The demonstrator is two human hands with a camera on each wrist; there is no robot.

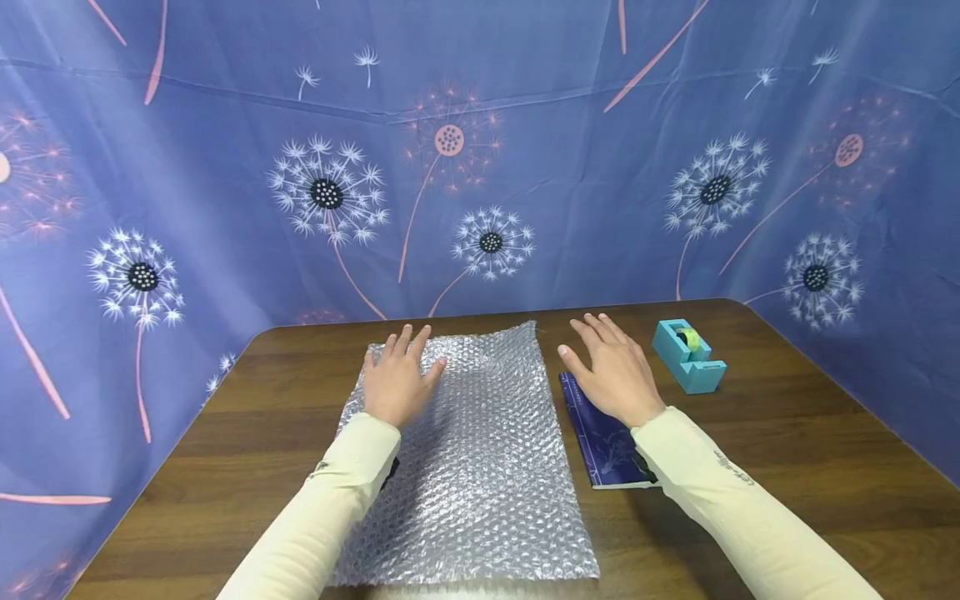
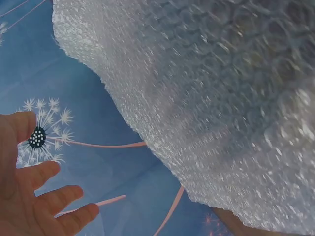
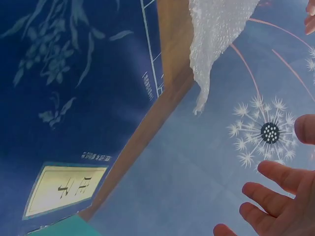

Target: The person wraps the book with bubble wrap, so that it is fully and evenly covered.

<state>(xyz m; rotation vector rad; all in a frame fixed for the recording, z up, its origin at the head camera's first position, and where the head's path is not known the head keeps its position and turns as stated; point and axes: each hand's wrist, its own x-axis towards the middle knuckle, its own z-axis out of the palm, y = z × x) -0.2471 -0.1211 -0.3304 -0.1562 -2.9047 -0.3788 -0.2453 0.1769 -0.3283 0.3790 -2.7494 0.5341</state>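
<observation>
A sheet of bubble wrap (image 1: 487,467) lies spread over the middle of the table; it fills much of the left wrist view too. Above its far left part hovers my left hand (image 1: 397,379), fingers spread and holding nothing. My right hand (image 1: 611,375) is held over a dark blue book (image 1: 607,446), its fingers extended, with nothing in it. Part of the book is hidden under that hand and sleeve. In the right wrist view the book's cover (image 3: 74,98) shows pale plant drawings and a cream title label (image 3: 66,189).
A turquoise tape dispenser (image 1: 690,358) with a yellow-green roll stands at the right, beyond the book. The brown wooden table (image 1: 787,467) has rounded far corners. Behind it hangs a blue cloth (image 1: 570,183) printed with dandelions.
</observation>
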